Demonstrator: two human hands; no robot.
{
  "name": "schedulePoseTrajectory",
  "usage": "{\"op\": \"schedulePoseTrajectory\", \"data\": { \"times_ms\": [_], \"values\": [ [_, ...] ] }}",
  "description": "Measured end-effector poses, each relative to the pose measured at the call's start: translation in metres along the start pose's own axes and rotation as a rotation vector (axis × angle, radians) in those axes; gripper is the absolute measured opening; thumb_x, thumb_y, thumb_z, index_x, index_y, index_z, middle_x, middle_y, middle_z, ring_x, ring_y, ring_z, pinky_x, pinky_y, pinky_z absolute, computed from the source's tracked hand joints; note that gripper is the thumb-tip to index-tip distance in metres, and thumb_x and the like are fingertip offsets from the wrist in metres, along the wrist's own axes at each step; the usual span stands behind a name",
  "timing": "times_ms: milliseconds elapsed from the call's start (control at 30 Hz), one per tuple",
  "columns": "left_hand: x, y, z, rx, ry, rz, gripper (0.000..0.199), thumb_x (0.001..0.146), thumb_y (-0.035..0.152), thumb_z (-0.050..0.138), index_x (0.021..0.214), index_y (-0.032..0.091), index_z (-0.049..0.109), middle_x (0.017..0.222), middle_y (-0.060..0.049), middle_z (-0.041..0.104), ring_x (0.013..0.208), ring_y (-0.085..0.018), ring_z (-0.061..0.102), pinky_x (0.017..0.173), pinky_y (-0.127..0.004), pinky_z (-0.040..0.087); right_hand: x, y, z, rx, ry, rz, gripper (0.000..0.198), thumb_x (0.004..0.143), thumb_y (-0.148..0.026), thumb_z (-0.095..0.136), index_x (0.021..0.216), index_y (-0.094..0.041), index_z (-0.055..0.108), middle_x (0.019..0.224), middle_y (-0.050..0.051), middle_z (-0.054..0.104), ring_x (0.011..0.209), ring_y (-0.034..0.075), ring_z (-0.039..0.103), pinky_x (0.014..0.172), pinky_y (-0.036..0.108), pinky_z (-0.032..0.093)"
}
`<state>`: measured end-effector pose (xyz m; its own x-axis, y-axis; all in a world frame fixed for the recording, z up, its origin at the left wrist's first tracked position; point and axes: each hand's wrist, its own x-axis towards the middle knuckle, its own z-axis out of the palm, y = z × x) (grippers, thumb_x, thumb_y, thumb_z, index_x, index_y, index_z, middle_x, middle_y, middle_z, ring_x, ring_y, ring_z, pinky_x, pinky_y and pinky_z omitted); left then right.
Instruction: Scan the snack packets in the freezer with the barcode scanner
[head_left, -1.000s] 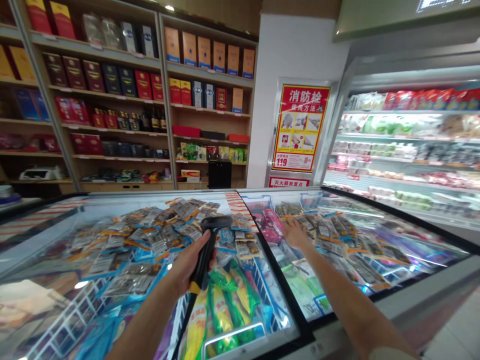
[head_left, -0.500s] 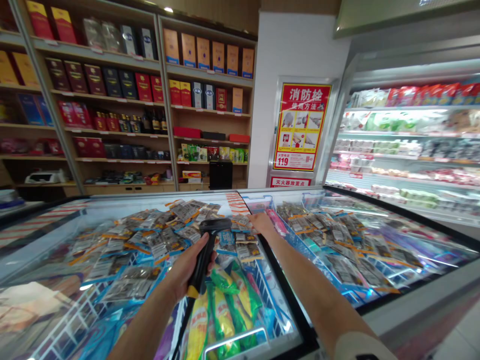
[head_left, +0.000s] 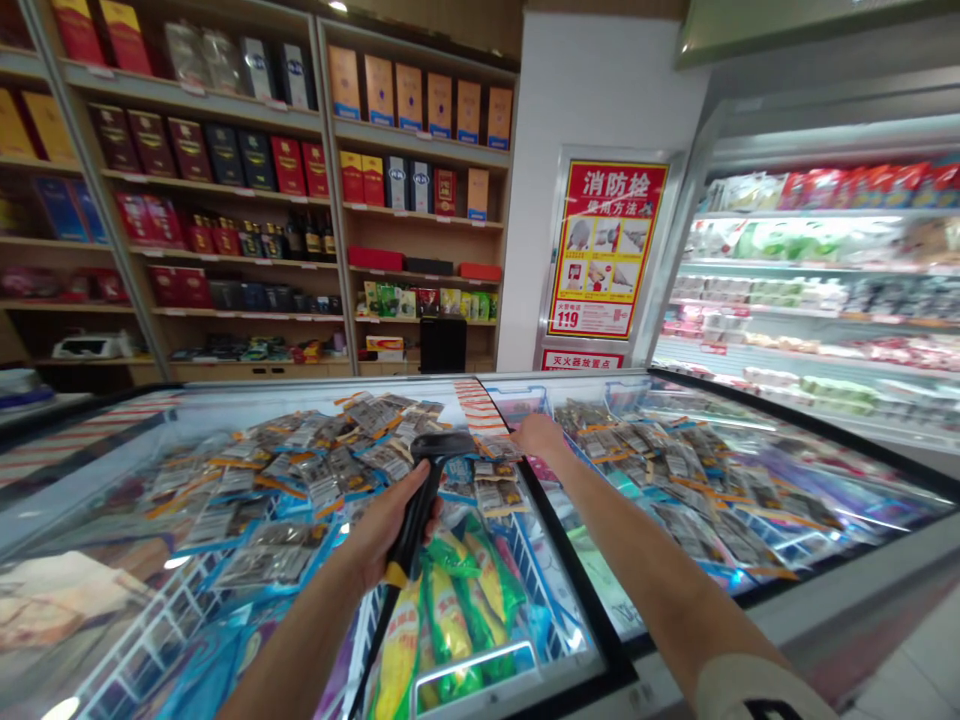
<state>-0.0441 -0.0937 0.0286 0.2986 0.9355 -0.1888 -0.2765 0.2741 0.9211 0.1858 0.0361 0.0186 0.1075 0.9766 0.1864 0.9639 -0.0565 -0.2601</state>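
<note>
One scanner sits above the freezer's left section, in the left hand, whose grip is closed round its black handle. The right hand bends its fingers at the one dark frame bar between two glass sections; whether that grip holds anything, I cannot tell. Packets are too many to count; six tan boxes stand shelved.
</note>
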Motion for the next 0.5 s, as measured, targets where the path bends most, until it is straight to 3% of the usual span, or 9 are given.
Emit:
{"op": "schedulePoseTrajectory", "data": {
  "times_ms": [133,200,267,367,500],
  "values": [
    [0.000,-0.002,0.003,0.026,0.003,-0.004,0.031,0.070,0.045,0.049,0.080,0.015,0.051,0.054,-0.001,0.055,0.039,-0.007,0.047,0.036,-0.017,0.035,-0.006,0.003,0.007,0.177,-0.078,-0.303,0.040,0.073,-0.030,0.044,0.110,-0.019,0.051,0.108,0.006,0.058,0.097,0.018,0.053,0.080,0.025,0.039],
    [0.000,-0.003,0.004,0.032,0.002,-0.011,0.032,0.070,0.045,0.050,0.079,0.015,0.052,0.054,0.000,0.054,0.040,-0.007,0.047,0.037,-0.017,0.035,-0.010,0.005,0.011,0.249,-0.132,-0.363,0.044,0.073,-0.020,0.040,0.117,-0.020,0.045,0.110,0.003,0.056,0.096,0.014,0.053,0.078,0.022,0.039],
    [-0.001,-0.003,0.005,0.031,-0.016,-0.015,0.031,0.070,0.045,0.050,0.078,0.014,0.052,0.054,0.000,0.055,0.040,-0.007,0.047,0.037,-0.017,0.035,-0.014,0.011,0.010,0.256,-0.173,-0.328,0.045,0.069,-0.018,0.043,0.113,-0.020,0.049,0.103,0.003,0.060,0.089,0.015,0.056,0.073,0.022,0.041],
    [-0.003,-0.004,0.008,0.029,-0.045,-0.013,0.031,0.071,0.044,0.049,0.080,0.014,0.052,0.053,-0.001,0.055,0.039,-0.007,0.047,0.037,-0.017,0.035,-0.020,0.027,0.004,0.281,-0.188,-0.246,0.030,0.063,-0.019,0.050,0.090,-0.018,0.062,0.084,0.001,0.065,0.077,0.017,0.058,0.065,0.023,0.042],
    [-0.006,-0.003,0.015,0.010,-0.081,-0.010,0.031,0.073,0.043,0.047,0.081,0.014,0.052,0.051,-0.001,0.054,0.037,-0.007,0.046,0.035,-0.017,0.033,-0.030,0.047,0.005,0.558,0.113,-0.033,0.022,0.068,-0.024,0.047,0.085,-0.016,0.059,0.075,0.002,0.065,0.069,0.017,0.059,0.060,0.024,0.044]
  ]
}}
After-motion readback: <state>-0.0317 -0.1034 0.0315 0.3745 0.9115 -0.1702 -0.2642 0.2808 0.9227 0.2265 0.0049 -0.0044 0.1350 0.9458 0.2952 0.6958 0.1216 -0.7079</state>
